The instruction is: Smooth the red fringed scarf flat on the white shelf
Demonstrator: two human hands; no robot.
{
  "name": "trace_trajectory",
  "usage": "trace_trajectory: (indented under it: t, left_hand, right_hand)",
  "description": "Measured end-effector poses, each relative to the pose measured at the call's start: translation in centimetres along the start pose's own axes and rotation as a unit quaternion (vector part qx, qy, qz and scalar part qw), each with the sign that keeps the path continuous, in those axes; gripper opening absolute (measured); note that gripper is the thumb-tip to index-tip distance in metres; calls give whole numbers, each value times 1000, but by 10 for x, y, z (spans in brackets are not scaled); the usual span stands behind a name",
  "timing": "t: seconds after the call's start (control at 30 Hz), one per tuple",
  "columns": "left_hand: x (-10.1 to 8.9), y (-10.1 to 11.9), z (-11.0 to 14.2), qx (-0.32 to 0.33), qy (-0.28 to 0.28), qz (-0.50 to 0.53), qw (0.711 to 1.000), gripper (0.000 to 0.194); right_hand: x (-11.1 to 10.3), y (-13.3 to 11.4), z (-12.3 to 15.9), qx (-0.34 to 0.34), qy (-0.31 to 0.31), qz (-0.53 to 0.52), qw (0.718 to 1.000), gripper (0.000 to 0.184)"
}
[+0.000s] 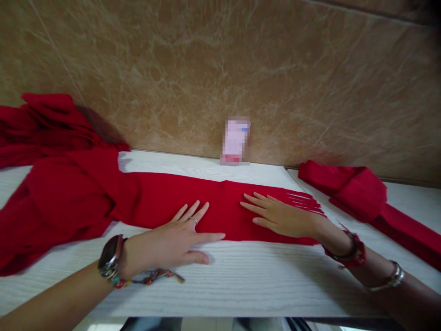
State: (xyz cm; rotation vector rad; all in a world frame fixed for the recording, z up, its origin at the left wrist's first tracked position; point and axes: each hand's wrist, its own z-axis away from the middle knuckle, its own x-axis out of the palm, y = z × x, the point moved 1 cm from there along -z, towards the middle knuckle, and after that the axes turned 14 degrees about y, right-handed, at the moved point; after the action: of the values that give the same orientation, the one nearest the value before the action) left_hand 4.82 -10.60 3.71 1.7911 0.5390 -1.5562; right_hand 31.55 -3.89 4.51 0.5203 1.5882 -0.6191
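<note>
A red scarf (220,207) lies spread across the table, its right end cut into a fringe and its left end bunched into a loose heap. My left hand (182,236) rests on the scarf's near edge with fingers spread; a ring, a watch and a beaded bracelet are on that arm. Farther right, my right hand (280,216) lies flat on the scarf close to the fringe, fingers stretched toward the left. Neither hand grips the cloth. Parts of the scarf are hidden beneath both hands.
More red cloth (51,124) is piled at the back left against the brown marbled wall (179,73). A folded red cloth (361,193) lies at the right. A blurred pinkish item (235,140) leans on the wall. The white wood-grain table (241,285) ends at the bottom.
</note>
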Motion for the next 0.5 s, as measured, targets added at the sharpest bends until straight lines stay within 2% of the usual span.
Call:
trace_trajectory:
  t: [0.13, 0.2, 0.27, 0.33, 0.5]
  left_hand:
    - [2, -1, 0, 14, 17, -2, 1000, 49]
    - [3, -1, 0, 14, 26, -6, 1000, 49]
    - [4, -1, 0, 5, 28, -8, 1000, 49]
    - [4, 0, 0, -1, 27, -4, 1000, 50]
    - [3, 2, 0, -5, 34, 2, 999, 49]
  right_hand:
    - [1, -28, -27, -78, 70, 3, 994, 47]
    - [9, -39, -42, -129, 62, -15, 990, 47]
    - [19, -38, -52, -146, 52, -24, 988, 48]
    - [26, -24, -56, -116, 54, -18, 992, 49]
    - [25, 21, -56, 43, 52, 39, 997, 52]
